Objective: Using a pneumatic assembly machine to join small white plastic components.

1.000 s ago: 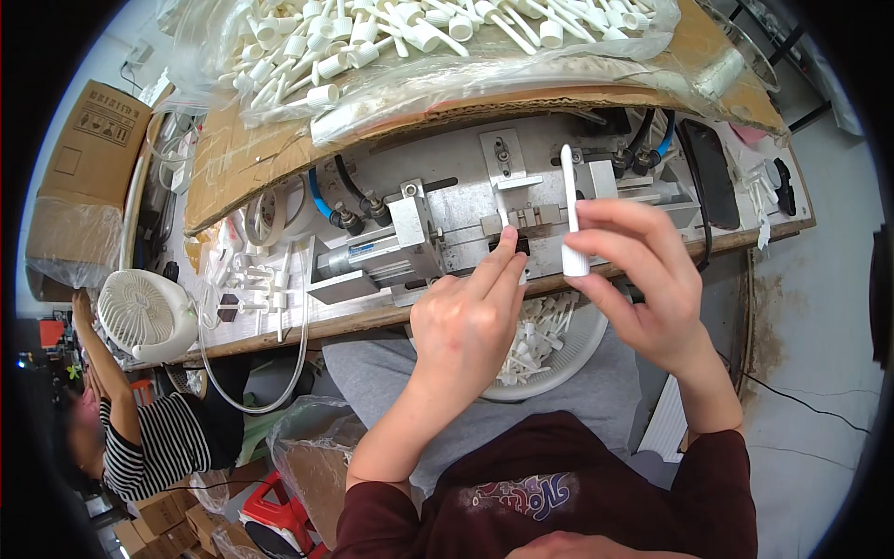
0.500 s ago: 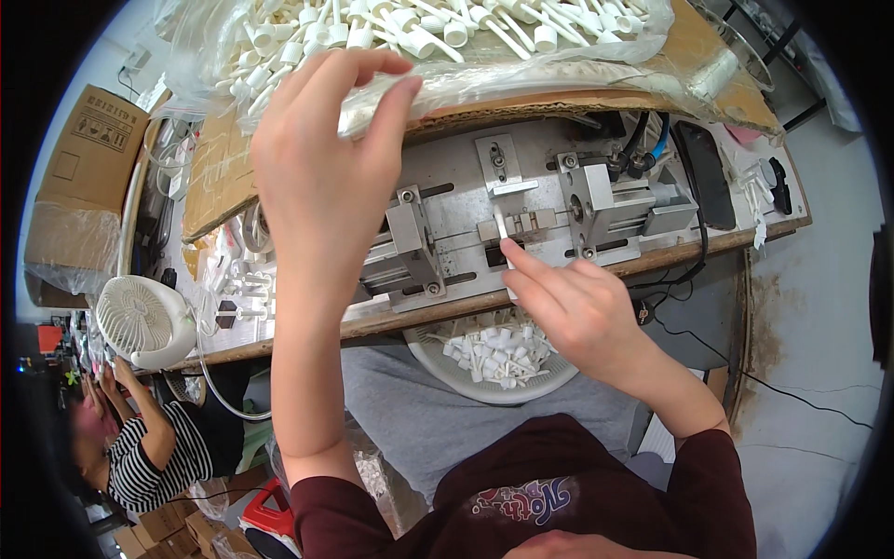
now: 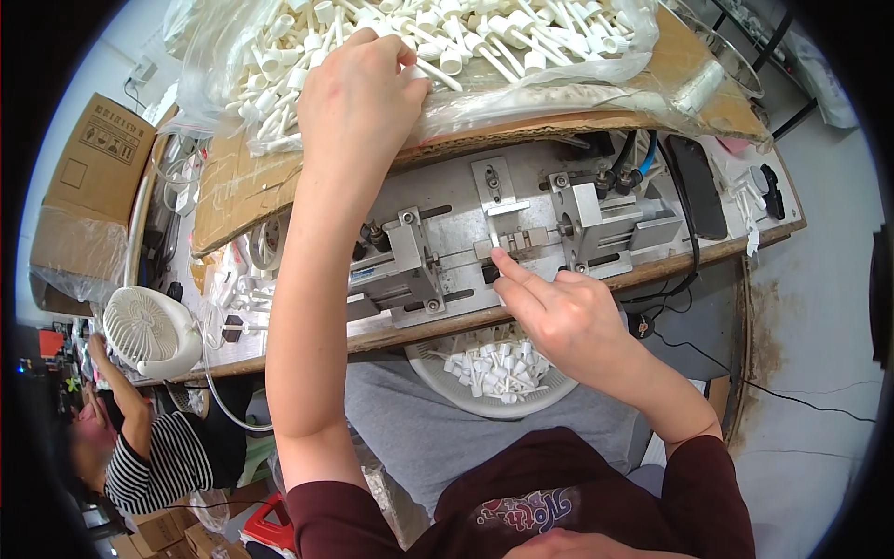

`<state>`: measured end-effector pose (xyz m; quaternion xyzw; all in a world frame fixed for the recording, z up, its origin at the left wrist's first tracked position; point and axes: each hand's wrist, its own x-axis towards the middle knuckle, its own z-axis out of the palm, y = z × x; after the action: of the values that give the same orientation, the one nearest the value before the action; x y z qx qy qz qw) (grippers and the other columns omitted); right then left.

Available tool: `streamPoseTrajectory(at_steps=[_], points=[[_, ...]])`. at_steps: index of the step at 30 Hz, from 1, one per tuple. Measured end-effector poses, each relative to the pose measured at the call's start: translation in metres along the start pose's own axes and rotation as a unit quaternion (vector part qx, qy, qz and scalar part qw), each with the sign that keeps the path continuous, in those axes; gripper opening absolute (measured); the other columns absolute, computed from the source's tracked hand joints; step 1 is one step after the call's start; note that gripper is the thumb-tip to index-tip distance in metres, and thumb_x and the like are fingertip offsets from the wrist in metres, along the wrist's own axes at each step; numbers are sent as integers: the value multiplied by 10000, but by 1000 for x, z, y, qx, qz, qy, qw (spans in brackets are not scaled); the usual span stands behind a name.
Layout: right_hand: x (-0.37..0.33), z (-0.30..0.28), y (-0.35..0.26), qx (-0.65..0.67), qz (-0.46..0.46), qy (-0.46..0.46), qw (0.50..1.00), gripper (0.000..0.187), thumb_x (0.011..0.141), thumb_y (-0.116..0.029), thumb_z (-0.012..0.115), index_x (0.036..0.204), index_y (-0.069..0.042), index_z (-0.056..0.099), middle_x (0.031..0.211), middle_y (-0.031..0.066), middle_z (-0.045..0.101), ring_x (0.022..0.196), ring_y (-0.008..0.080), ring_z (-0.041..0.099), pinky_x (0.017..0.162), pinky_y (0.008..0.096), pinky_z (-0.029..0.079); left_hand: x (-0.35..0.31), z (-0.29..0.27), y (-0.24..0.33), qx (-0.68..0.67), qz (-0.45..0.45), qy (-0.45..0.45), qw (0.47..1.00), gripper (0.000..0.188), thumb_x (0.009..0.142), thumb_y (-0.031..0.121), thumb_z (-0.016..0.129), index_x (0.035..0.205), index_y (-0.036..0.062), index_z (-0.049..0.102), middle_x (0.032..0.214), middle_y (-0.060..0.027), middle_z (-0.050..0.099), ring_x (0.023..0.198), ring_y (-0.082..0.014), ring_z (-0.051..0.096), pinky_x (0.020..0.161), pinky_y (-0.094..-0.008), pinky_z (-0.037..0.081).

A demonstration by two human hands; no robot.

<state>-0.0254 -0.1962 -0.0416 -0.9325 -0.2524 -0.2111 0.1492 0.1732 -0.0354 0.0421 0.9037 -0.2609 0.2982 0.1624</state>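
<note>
My left hand is over the pile of white plastic pieces, each a thin stem with a small cup-shaped end. Its fingers are curled in toward the thumb at the pile's near side; whatever is between them is hidden. At the metal fixture, my right hand has its fingertips on a slim white plastic stick, which lies across the fixture's middle below a small bracket. The thumb side of that grip is partly covered.
Metal clamp blocks flank the fixture, left and right. A cardboard sheet carries the pile. Below the bench edge, a white basket holds more pieces. A fan stands left, a phone right. Another person sits far left.
My left hand has gone from spread finger and thumb to curled fingers, reaching farther into the pile's edge. My right hand stays at the fixture with the stick. The view has shifted slightly.
</note>
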Motion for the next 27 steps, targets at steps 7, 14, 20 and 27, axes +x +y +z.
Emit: streamPoseTrajectory(at_steps=[7,14,20,27], points=[[9,-23,14,128,22,43,991,274,814,-97,777,1074,-34,716,1131,131,739,648,169,658,556,278,521,-24,-42,15,-310,-152,-95,934,210,839,146,799,994,12,751,944,-28,720,775,-76,653,651,-245,523],[97,-74,59,17,61,249,966,176,843,-121,775,1008,-64,751,885,3,739,562,49,529,498,215,360,-62,-48,23,-336,-35,27,941,151,846,34,766,989,-8,736,969,-50,715,827,-113,711,713,-240,597],[174,-73,129,-177,250,10,952,296,789,-238,762,943,3,688,913,176,678,807,303,639,706,397,497,-114,-50,53,-290,68,104,949,347,716,-79,772,1053,-13,719,964,-103,639,763,-181,665,623,-307,556],[183,-48,177,-106,221,-91,965,312,676,-232,768,812,24,653,675,171,627,605,286,608,607,402,500,-170,-40,68,-331,4,-12,944,357,750,-111,733,1094,-17,713,1068,-108,609,840,-212,690,684,-307,580]])
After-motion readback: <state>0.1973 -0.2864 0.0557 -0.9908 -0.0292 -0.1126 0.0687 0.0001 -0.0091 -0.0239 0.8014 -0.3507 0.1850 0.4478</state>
